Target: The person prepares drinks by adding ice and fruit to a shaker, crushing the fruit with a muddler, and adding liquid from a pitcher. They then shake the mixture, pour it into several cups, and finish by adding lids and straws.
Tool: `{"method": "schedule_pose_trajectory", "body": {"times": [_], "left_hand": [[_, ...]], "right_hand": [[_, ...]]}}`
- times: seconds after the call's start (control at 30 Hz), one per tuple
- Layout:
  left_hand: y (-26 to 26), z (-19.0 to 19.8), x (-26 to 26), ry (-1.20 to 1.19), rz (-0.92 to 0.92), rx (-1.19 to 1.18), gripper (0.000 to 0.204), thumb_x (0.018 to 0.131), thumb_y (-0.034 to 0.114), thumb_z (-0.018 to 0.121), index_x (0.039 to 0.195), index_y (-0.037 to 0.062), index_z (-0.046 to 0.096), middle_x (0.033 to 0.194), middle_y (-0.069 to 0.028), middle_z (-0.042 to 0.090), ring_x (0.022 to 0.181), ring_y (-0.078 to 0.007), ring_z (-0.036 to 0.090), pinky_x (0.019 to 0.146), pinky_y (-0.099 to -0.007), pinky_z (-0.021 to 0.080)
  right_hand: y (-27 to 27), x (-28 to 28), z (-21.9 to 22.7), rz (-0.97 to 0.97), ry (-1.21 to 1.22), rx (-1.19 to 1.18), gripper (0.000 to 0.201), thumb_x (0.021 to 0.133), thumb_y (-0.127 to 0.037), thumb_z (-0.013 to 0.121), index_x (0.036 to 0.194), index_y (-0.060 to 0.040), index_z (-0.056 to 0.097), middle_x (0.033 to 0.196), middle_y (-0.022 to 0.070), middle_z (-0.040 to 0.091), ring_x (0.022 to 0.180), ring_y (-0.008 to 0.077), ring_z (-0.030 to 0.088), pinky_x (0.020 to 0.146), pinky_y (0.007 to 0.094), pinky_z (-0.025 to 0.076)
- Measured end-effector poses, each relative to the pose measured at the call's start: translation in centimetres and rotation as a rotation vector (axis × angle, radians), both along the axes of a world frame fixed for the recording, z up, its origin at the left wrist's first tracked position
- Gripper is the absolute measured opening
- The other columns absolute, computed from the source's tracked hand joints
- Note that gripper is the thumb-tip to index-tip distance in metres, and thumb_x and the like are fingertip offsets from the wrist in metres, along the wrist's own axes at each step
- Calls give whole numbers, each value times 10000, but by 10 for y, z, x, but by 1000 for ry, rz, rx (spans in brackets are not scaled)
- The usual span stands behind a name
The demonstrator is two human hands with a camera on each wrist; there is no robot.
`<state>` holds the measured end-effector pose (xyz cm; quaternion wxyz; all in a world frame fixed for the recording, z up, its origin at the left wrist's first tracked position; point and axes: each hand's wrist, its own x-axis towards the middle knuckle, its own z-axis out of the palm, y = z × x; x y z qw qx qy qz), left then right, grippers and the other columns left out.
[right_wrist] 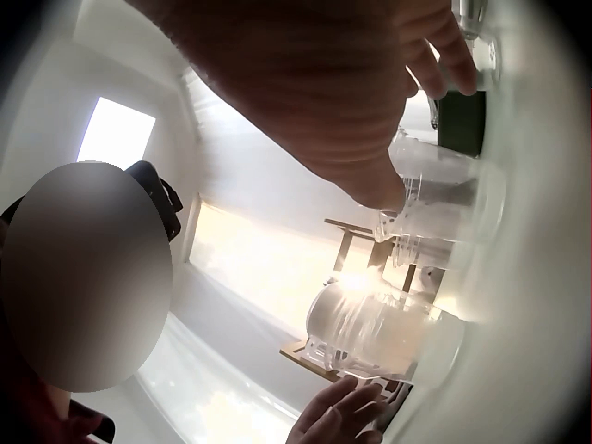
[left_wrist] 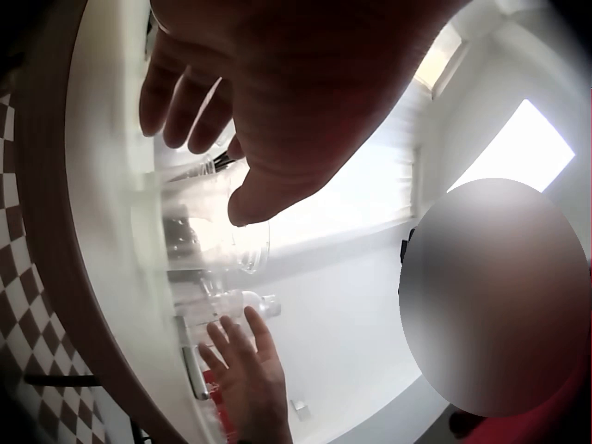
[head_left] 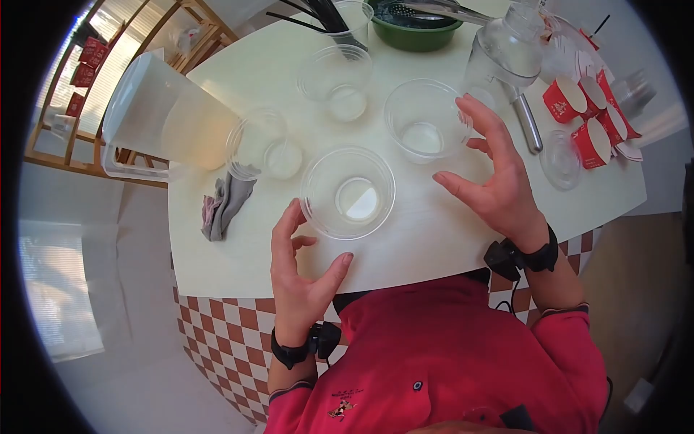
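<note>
Several clear plastic bowls stand on the white table. My left hand is at the near bowl, index fingertip right at its left rim, thumb spread away and palm bare. On the other side, my right hand hovers beside the right bowl. Its index finger overlaps that bowl's rim in the head view, with thumb and fingers apart and nothing between them. A back bowl and a left bowl stand farther off. The wrist views show both hands with loosely bent fingers.
A pitcher of pale liquid and a grey cloth are at left. Behind are a container of black straws and a green basin. A clear bottle, metal-handled tool, red paper cups and clear lid are right.
</note>
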<state>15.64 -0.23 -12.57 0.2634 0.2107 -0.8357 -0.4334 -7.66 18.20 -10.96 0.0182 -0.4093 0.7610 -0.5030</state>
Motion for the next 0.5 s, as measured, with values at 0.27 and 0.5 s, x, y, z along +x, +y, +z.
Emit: {"method": "schedule_pose_trajectory", "body": {"times": [0.27, 0.5], "left_hand": [[-5, -17, -43, 81, -81, 73, 1019, 690, 155, 890, 1522, -6, 324, 1456, -188, 496, 1347, -324, 485, 1105, -419, 416], [-2, -25, -45, 195, -56, 64, 923, 678, 165, 878, 1463, 2, 422, 1370, -170, 563, 1243, -349, 539, 1068, -420, 444]], "right_hand": [[-6, -19, -2, 140, 185, -28, 452, 704, -61, 882, 1062, -39, 606, 1419, 281, 518, 1284, 391, 570, 1083, 466, 449], [-23, -17, 72, 398, 762, 83, 475, 692, -202, 912, 998, -12, 604, 1245, 280, 632, 1090, 386, 668, 864, 426, 594]]}}
